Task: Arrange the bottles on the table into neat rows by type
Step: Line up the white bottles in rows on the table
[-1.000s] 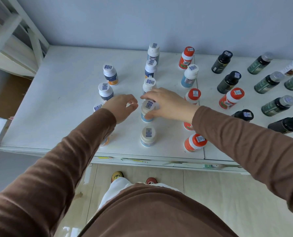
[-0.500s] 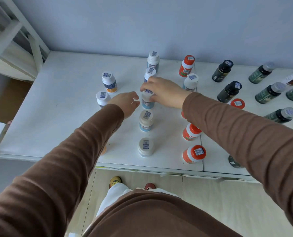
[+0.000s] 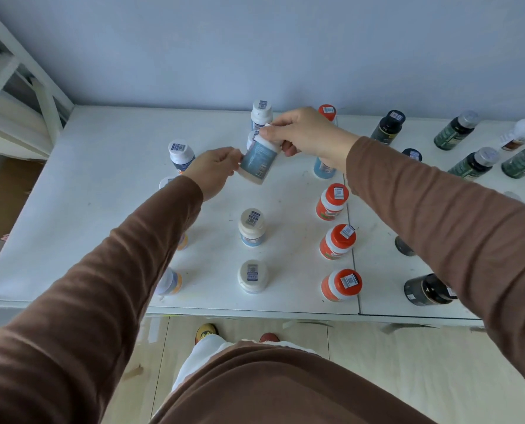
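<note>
White laminate table (image 3: 108, 191) carries our bottles in columns by type, so we lift the blue-labelled cream bottle (image 3: 258, 160) clear, tilted. Our right hand (image 3: 304, 134) pinches its cap; left hand (image 3: 215, 169) seemingly steadies its base.

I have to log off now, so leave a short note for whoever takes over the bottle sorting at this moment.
Right hand grips the cap end of a blue-label bottle, lifted and tilted over the table. Left hand touches its lower side.
Done: two cream-capped bottles in line toward the front edge; three orange bottles in a line to their right.
Left: set the held bottle down with its type, then tidy the dark bottles at right.
</note>
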Demonstrator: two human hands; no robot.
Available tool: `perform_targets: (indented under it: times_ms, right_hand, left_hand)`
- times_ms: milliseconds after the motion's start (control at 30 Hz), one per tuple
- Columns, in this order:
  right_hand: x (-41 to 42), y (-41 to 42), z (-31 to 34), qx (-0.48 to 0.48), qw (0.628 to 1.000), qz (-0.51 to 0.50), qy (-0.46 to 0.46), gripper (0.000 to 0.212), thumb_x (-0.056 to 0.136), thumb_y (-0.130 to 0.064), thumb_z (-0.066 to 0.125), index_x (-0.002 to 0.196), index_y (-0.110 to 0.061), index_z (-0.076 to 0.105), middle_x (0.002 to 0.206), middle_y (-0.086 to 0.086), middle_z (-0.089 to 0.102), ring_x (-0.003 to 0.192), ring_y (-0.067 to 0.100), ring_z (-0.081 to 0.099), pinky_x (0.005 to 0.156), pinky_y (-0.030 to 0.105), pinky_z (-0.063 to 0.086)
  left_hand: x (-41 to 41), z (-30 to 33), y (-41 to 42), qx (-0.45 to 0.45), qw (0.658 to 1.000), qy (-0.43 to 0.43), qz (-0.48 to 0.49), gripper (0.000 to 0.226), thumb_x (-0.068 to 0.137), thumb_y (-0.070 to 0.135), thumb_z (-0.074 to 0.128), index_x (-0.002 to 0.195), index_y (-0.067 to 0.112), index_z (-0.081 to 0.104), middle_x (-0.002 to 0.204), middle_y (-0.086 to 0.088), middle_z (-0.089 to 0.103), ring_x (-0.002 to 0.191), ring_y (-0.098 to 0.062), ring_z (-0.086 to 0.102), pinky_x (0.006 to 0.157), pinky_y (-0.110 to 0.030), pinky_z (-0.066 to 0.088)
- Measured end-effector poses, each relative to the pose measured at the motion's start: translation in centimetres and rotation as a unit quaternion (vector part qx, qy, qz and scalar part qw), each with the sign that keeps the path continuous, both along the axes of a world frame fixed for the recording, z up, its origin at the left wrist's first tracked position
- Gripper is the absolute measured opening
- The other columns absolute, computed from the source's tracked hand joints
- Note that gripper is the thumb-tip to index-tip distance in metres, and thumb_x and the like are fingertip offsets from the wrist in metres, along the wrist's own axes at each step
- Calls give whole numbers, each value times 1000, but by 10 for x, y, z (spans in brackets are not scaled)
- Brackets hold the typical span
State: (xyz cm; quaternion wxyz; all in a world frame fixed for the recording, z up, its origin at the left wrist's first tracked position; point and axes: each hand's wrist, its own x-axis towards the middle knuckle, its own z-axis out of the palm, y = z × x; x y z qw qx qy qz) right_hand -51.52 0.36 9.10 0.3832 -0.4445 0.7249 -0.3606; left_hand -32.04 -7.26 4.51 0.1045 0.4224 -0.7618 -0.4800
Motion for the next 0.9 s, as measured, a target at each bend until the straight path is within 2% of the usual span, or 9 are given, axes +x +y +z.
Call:
perform_targets:
  times_ms: [133,233,367,467,600,667,767,833,900]
  right_hand:
    - [1,1,-6,-8,1000,4,12,32,85,-37,72,107,-14,70,77,-3,61,62,8,56,67,24,53]
    - [4,2,-12,-42,990,62,118,31,83,-36,70,108,-19,67,84,-5,61,76,12,57,78,37,52]
    - [14,6,-22,-53,942,194,270,36,86,-21,63,122,-23,59,121,0,57,107,18,53,89,34,43]
    - [22,5,-34,-41,906,259,333,39,91,-11,53,126,-26,56,124,2,54,114,24,48,93,40,43]
    - [22,4,-48,-47,870,296,391,44,93,0,50,129,-25,53,127,2,51,116,25,44,89,39,44]
    - [23,5,-55,-58,874,295,381,44,93,2,51,128,-24,55,128,1,53,117,23,44,90,35,43]
    - [27,6,-53,-27,900,274,339,49,92,1,48,133,-26,53,133,-1,52,114,20,44,91,26,36]
    - [26,8,-43,1,918,263,298,58,88,6,46,136,-27,51,137,0,50,119,20,44,95,26,35]
    - [21,6,-29,3,938,215,273,58,85,9,41,131,-23,55,133,1,51,121,19,47,96,26,38]
  left_hand:
    - [-2,-2,1,-5,1000,-4,-18,34,101,31,37,105,13,64,98,-6,64,92,-17,55,81,-30,41]
    - [0,-3,0,-25,999,-21,-25,30,101,29,37,102,18,65,100,-4,65,93,-18,56,84,-30,41]
    - [6,1,-3,-70,989,-112,-65,30,99,30,41,106,18,68,111,-6,66,106,-24,57,94,-31,41]
    - [6,4,-4,-97,974,-182,-98,32,99,30,39,113,17,64,116,-6,64,109,-26,55,94,-32,41]
    - [6,3,-12,-117,965,-204,-116,31,99,30,40,115,16,62,117,-7,64,110,-27,55,97,-36,43]
    - [6,0,-17,-121,961,-211,-132,31,98,30,40,115,16,62,116,-7,63,110,-27,55,96,-35,43]
    - [9,-4,-27,-125,956,-210,-162,29,97,30,38,111,21,62,113,-4,64,107,-27,57,97,-38,45]
    - [8,-3,-35,-122,955,-206,-174,29,96,29,36,108,23,61,111,-4,64,106,-27,57,96,-41,46]
    - [5,1,-42,-130,952,-208,-185,29,96,27,37,111,21,61,114,-4,63,108,-27,56,98,-40,45]
